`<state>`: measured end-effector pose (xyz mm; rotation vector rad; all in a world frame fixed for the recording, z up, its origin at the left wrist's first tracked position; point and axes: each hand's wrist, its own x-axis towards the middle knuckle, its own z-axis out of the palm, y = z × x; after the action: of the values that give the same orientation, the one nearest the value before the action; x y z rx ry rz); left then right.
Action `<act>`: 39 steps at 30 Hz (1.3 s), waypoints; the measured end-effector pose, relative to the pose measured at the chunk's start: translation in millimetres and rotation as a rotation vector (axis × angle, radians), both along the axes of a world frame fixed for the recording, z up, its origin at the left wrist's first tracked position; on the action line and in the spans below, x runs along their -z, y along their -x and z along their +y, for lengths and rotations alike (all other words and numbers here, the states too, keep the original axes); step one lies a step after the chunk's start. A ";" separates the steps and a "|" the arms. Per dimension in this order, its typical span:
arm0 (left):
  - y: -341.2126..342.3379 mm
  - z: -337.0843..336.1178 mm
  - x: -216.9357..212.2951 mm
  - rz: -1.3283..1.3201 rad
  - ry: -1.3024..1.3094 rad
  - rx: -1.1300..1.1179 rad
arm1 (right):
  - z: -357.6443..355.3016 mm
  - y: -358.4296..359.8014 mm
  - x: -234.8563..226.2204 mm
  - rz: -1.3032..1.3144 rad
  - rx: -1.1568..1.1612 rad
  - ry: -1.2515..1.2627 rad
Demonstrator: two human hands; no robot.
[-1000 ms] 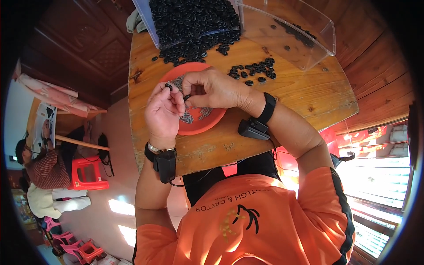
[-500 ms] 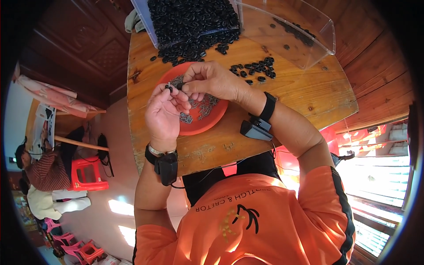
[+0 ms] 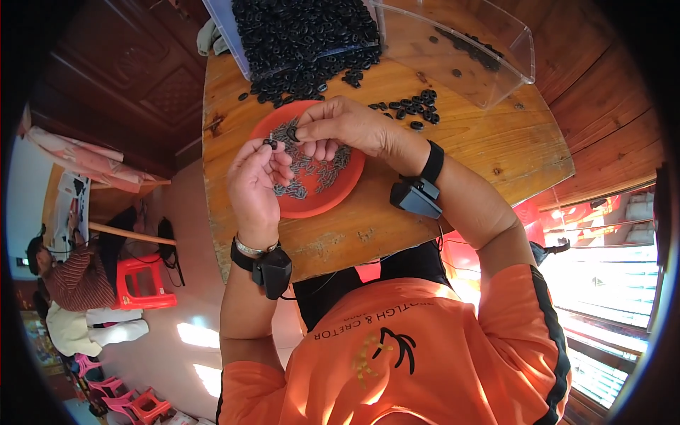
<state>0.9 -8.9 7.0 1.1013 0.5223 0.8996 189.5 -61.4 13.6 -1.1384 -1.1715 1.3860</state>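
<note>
Over a red-orange plastic bowl (image 3: 308,210) of small grey screws (image 3: 329,172), both my hands work close together. My left hand (image 3: 255,185), palm up, pinches a small black piece (image 3: 270,143) with a thin metal shank standing out of it. Between thumb and forefinger, my right hand (image 3: 348,131) grips a black oval piece (image 3: 292,133), a short gap from the left one. The other right fingers are curled over the bowl. How the shank sits in the left piece is too small to make out.
Beyond the bowl, black oval pieces (image 3: 304,42) spill from a tipped clear bin onto the wooden table (image 3: 482,156). A loose cluster (image 3: 418,108) lies right of my right hand. A clear container (image 3: 528,60) stands far right. Another person (image 3: 74,276) sits far left, near a red stool (image 3: 142,283).
My hands have drawn slightly apart, the left moving a little left and down, so the two black pieces show more separately. Each hand keeps its pinch.
</note>
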 end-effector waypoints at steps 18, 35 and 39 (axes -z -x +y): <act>-0.5 -13.1 -6.2 0.199 -0.181 -0.040 | -6.7 -4.2 -10.9 0.023 -0.116 -0.045; -3.1 -12.0 -2.3 0.266 -0.232 -0.063 | -9.8 -2.7 -16.3 -0.250 -0.062 -0.130; -3.1 -13.3 -4.3 0.272 -0.241 -0.050 | -10.2 -3.0 -16.6 -0.272 -0.057 -0.140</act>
<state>4.0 -22.3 11.2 1.4471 0.6804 0.8765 192.5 -71.6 30.2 -1.2273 -1.4807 1.1953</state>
